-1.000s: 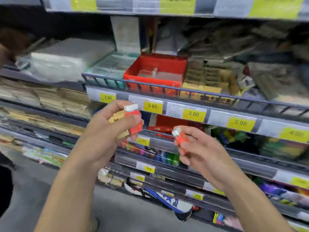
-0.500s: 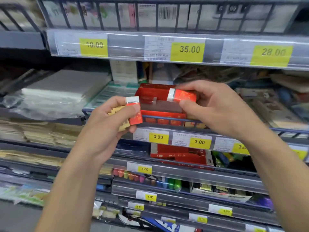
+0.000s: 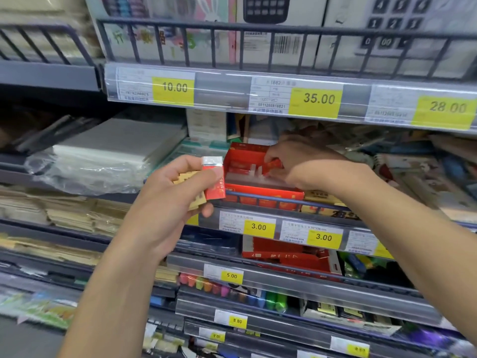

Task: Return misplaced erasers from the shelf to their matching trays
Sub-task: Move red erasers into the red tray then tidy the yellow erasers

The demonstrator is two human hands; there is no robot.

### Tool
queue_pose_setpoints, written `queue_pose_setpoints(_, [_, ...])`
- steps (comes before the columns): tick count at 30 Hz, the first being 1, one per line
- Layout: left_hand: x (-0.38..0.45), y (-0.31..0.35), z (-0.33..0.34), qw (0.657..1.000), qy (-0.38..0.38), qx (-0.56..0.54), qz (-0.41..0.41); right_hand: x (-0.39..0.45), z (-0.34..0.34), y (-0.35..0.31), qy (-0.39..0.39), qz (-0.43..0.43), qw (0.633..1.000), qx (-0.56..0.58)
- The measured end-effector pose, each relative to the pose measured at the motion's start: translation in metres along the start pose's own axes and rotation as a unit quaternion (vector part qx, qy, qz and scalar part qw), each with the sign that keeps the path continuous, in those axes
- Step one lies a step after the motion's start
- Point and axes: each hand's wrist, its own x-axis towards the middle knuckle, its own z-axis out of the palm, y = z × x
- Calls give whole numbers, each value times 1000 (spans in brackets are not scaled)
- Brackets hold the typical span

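Grey shelf (image 3: 284,205): a metal rail runs along its front, with yellow price tags below.
Red tray (image 3: 258,188): sits on that shelf behind the rail, open at the top.
Right hand (image 3: 307,161): reaches into the tray, pinching a red eraser (image 3: 272,164) that lies long axis sideways, low inside it.
Left hand (image 3: 175,200): waits just left of the tray, gripping an upright second eraser (image 3: 214,179) and some yellow pieces (image 3: 187,178).
Next move, likely: right hand lets go; the tray lies right of the left hand.
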Motion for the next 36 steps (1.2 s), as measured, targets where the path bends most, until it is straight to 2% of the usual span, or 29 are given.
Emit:
queue_pose_setpoints(5, [-1,1,0,1000,-17,0,0,8,3,-4,-26,-7,999,-37])
queue_pose_setpoints(10, [0,4,0,1000,-21,0,0,18,13,-6,22,-2,997,-79])
queue_pose_setpoints(20, [-2,5,2,999,-29,7,-16,13,4,4,-16,-41,999,-3])
queue_pose_setpoints(23, [-1,6,4,999,-28,7,-20,8,-1,5,3,-24,1000,1])
queue_pose_setpoints(24, [-1,6,4,999,-29,9,-21,4,-4,4,25,-19,999,33])
queue_pose_setpoints(26, [-1,6,5,999,-33,17,-23,-10,-10,-3,59,-28,980,188])
queue_pose_setpoints(28, [0,5,6,999,-39,19,-24,-25,-17,-16,22,-95,923,371])
queue_pose_setpoints(29, [0,5,7,999,-42,18,-24,-31,-21,-23,-1,-132,896,424])
queue_pose_setpoints(30, [0,5,8,999,-44,17,-25,-34,-22,-28,-13,-166,878,449])
queue_pose_setpoints(32, [1,6,8,998,-45,13,-29,-35,-25,-38,-14,-198,866,458])
queue_pose_setpoints(36, [0,8,7,999,-36,-8,-30,-31,-24,-36,-28,-186,839,511])
